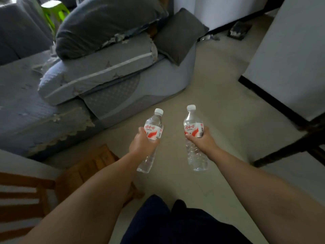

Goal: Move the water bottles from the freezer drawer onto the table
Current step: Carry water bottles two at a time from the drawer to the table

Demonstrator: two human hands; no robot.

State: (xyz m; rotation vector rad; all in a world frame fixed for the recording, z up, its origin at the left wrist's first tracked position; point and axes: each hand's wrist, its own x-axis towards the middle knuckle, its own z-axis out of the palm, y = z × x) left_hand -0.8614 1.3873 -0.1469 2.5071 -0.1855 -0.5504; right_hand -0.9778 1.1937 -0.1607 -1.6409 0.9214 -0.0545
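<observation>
Clear bottles are both out of the freezer: left hand (pixel 142 142) gripping left bottle (pixel 152 131), right hand (pixel 202 140) gripping right bottle (pixel 193 128), carrying over floor (pixel 219 106); worktop placement pending.

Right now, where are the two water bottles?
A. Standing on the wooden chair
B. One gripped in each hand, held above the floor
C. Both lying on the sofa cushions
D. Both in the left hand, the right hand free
B: the left hand grips one water bottle round its label, and the right hand grips the other water bottle, both caps on, with bare floor beneath.
</observation>
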